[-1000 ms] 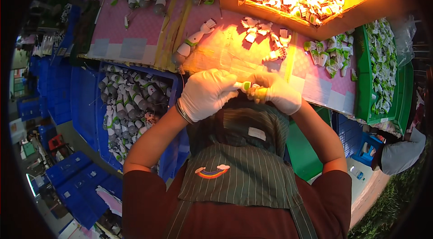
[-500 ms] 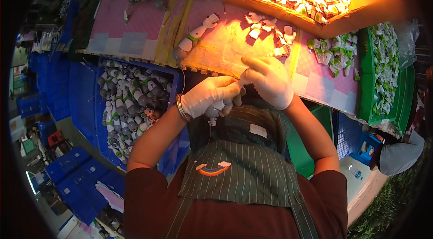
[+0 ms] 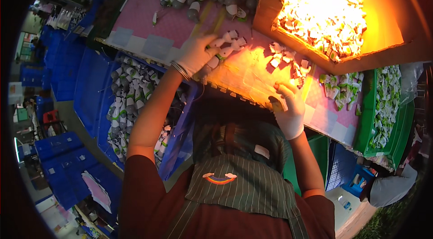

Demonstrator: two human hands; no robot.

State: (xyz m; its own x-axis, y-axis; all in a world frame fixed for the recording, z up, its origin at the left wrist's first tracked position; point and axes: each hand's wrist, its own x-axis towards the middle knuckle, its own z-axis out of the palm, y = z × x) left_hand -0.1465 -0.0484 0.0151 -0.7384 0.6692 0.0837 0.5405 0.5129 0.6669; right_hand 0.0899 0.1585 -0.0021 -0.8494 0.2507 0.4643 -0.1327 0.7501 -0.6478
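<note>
My left hand [image 3: 195,55], in a white glove, is closed round a white-and-grey plastic part with a green band and a rounded grey end [image 3: 213,62]. That part lies on the workbench beside a similar white part [image 3: 230,36]; the glove covers some of both. My gloved right hand [image 3: 291,110] is at the bench's front edge. Its fingers are bent but apart, with nothing visible between them; a dark patch shows at the thumb side. Small white pieces [image 3: 279,54] lie in the warm light beyond that hand.
A cardboard box [image 3: 333,65] of brightly lit white pieces stands at the far right. Grey-and-white parts [image 3: 194,9] are heaped at the back. A blue bin [image 3: 92,99] of similar parts is on the left, a green crate [image 3: 364,124] of green-and-white pieces on the right.
My hands have separated from in front of my chest. The left has carried the part forward and left onto the bench beside another; the right has moved right and down. The view has shifted.
</note>
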